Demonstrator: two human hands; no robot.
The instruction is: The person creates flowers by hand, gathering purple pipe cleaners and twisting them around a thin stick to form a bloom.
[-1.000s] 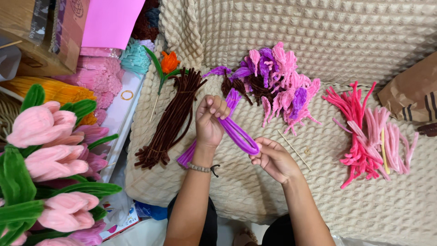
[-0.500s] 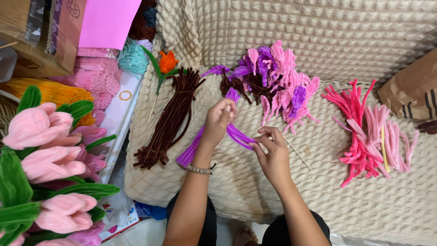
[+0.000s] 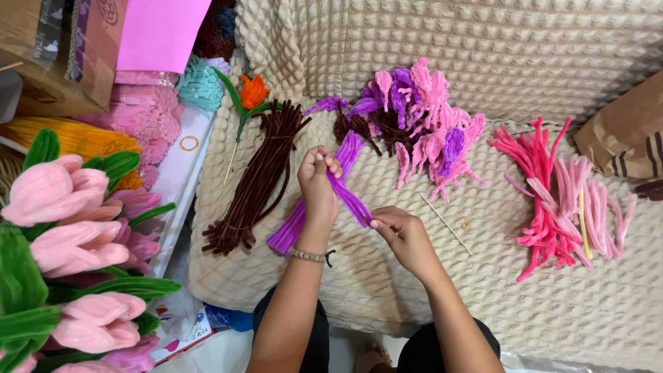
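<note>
My left hand [image 3: 318, 183] is closed around a purple pipe cleaner [image 3: 351, 200] held above a bundle of purple pipe cleaners [image 3: 297, 221] on the beige textured blanket [image 3: 483, 297]. My right hand [image 3: 404, 235] pinches the lower end of that same purple strand, just right of the left hand. A bundle of brown pipe cleaners [image 3: 259, 179] lies to the left of the hands. Behind them is a heap of finished pink and purple pipe-cleaner shapes [image 3: 421, 124].
Pink and red pipe cleaners [image 3: 566, 200] lie at right, a thin wooden stick [image 3: 445, 224] beside my right hand. An orange pipe-cleaner tulip [image 3: 252, 93] lies at the back. Pink tulips with green leaves [image 3: 69, 228] fill the left foreground. A brown paper bag [image 3: 625, 131] sits far right.
My left hand has drawn back toward me a little with the purple strand, and my right hand has moved down and right, keeping its pinch on the strand's end.
</note>
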